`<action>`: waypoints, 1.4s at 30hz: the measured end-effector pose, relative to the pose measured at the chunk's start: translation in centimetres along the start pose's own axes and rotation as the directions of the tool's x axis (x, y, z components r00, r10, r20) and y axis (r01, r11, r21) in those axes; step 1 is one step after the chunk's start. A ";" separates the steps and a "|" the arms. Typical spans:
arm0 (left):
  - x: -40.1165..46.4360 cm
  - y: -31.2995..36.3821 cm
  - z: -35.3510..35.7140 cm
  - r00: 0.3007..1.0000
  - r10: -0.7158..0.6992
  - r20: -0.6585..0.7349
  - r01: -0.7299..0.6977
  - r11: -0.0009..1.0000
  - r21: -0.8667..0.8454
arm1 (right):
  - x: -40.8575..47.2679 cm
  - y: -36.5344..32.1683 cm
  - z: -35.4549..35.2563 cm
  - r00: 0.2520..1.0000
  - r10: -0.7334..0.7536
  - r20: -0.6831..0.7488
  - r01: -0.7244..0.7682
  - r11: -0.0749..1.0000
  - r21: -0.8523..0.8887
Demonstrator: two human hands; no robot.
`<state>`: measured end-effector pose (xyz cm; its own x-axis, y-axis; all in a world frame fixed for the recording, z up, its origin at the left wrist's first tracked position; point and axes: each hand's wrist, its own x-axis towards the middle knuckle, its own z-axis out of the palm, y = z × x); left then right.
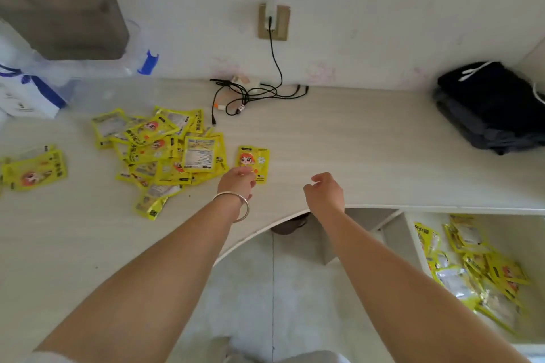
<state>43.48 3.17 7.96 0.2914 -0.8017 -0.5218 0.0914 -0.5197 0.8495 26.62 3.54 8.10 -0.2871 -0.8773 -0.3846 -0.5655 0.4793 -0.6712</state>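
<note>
A yellow packet [254, 160] with a cartoon face lies alone on the pale desk [354, 156], just right of a loose pile of several similar yellow packets [165, 150]. My left hand [237, 181], with a silver bangle on the wrist, pinches the near end of that single packet. My right hand [324, 190] hovers over the desk's front edge to the right, fingers loosely curled and holding nothing.
A small stack of yellow packets [35, 169] sits at the far left. More packets fill an open drawer [472, 268] at lower right. Black cables [250, 94] lie by the wall, folded dark clothes [492, 106] at the right, a plastic box [88, 79] at the back left.
</note>
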 end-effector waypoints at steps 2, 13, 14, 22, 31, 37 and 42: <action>1.0 0.2 -3.7 0.999 -0.013 -0.036 0.012 0.999 -0.047 | -0.4 -2.1 2.9 0.999 -0.037 0.036 0.037 0.999 -0.012; 5.0 0.0 -17.5 0.966 -0.105 -0.238 0.066 0.984 -0.168 | -0.2 -11.8 15.4 0.941 -0.170 0.293 0.221 0.964 -0.148; 5.5 0.0 -18.3 0.957 -0.115 -0.267 0.077 0.986 -0.149 | 0.0 -12.6 16.2 0.928 -0.184 0.324 0.244 0.957 -0.158; 9.9 0.8 -22.2 0.891 -0.191 -0.412 0.110 0.971 -0.212 | 2.9 -18.8 22.2 0.800 -0.336 0.498 0.479 0.857 -0.191; 12.9 1.0 -24.9 0.831 -0.187 -0.524 0.183 0.981 -0.060 | 4.9 -23.5 27.5 0.442 -0.516 0.734 0.891 0.157 -0.426; 17.0 2.7 -26.2 0.864 -0.140 -0.483 0.197 0.978 0.071 | 6.7 -24.6 30.0 0.428 -0.407 0.807 0.894 0.058 -0.445; 20.0 3.8 -26.5 0.848 -0.167 -0.503 0.274 0.950 0.147 | 7.6 -25.0 30.6 0.425 -0.409 0.807 0.897 0.075 -0.435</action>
<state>74.87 -6.99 2.80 0.7106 -0.4447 -0.5452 0.0270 -0.7571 0.6527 62.21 -14.34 2.54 0.7333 -0.5491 -0.4010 -0.6361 -0.7623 -0.1194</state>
